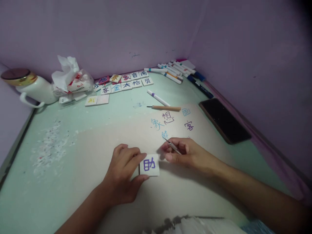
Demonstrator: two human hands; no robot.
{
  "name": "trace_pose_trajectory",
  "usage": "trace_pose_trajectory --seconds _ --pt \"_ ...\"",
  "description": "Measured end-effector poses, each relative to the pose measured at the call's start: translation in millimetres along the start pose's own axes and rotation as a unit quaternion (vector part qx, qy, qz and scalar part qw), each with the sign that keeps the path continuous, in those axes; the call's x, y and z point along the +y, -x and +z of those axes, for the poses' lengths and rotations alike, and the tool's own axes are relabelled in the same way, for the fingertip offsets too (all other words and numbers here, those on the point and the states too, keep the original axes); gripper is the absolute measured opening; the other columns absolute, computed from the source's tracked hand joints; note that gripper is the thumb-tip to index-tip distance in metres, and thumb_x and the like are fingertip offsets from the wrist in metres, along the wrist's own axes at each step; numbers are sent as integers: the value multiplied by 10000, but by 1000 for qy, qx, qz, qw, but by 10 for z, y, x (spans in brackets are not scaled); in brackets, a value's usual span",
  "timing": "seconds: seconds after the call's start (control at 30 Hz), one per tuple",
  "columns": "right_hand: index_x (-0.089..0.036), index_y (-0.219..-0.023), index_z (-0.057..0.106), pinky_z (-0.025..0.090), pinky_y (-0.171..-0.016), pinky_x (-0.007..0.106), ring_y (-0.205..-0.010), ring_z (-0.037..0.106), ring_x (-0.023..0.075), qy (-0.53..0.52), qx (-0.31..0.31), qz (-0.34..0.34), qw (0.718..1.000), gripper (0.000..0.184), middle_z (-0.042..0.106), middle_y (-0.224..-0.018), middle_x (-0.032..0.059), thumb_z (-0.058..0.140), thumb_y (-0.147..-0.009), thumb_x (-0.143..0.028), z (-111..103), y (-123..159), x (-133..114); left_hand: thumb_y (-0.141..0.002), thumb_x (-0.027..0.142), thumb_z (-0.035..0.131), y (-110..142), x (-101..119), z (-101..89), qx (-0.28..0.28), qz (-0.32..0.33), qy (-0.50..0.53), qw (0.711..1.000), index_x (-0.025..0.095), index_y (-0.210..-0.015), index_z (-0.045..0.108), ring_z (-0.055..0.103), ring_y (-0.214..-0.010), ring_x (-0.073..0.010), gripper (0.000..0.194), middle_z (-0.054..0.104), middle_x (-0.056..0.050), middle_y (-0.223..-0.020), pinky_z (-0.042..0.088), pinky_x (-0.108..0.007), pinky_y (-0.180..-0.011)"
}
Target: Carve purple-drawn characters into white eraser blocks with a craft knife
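Observation:
My left hand [124,174] is closed on a small white square tile [149,165] with a purple character drawn on it, pinching its left edge against the beige sheet [97,149]. My right hand [187,152] sits just right of the tile, fingers closed round a thin metal-tipped carving tool [172,145] whose point sticks out up and left. Blue and purple characters [168,122] are written on the sheet above my hands.
A second wooden-handled tool [164,107] and a purple marker [158,97] lie further back. Rows of lettered tiles [124,83], several markers [176,71], a crumpled bag [70,79], a white mug [31,87], a dark phone [224,120] and white shavings [50,146] surround the sheet.

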State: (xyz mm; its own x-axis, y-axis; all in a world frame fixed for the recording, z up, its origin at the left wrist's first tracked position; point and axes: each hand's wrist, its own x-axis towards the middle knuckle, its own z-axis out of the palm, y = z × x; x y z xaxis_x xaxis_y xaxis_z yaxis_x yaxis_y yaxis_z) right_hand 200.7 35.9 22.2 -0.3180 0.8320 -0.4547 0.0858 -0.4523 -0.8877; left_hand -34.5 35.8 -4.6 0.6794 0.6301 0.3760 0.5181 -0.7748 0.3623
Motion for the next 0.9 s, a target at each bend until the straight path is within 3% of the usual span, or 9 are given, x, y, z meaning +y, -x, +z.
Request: trace_pose_trajectory --seconds 0.2,0.5,0.7,0.9 --pt "-129 -776 607 210 -380 192 -356 307 47 4 -45 56 997 130 406 -404 -91 585 -766 -257 149 11 9 -765 269 621 -8 41 7 74 -4 -5 997 148 -1101 523 541 -858 -248 370 556 -109 -953 387 -519 -886" --pt "-143 -681 591 174 -381 203 -357 277 41 -7 -14 42 999 123 404 -398 -93 648 -693 -251 218 6 16 -790 324 595 -30 87 -1 63 7 3 998 111 -1091 515 543 -856 -249 378 577 -130 -935 356 -536 -892" --pt "-149 -665 567 170 -386 208 -364 263 38 20 -45 43 998 184 381 -404 -90 644 -712 -309 200 15 75 -839 124 454 -27 62 -18 80 -31 69 994 158 -1054 527 547 -805 -186 229 608 -73 -870 349 -490 -891" --pt "-153 -650 541 179 -394 206 -371 271 38 41 -49 49 997 214 379 -411 -88 645 -716 -328 207 29 76 -836 68 455 -24 45 -11 109 -53 82 989 165 -1008 539 550 -787 -161 215 602 -50 -849 358 -475 -886"
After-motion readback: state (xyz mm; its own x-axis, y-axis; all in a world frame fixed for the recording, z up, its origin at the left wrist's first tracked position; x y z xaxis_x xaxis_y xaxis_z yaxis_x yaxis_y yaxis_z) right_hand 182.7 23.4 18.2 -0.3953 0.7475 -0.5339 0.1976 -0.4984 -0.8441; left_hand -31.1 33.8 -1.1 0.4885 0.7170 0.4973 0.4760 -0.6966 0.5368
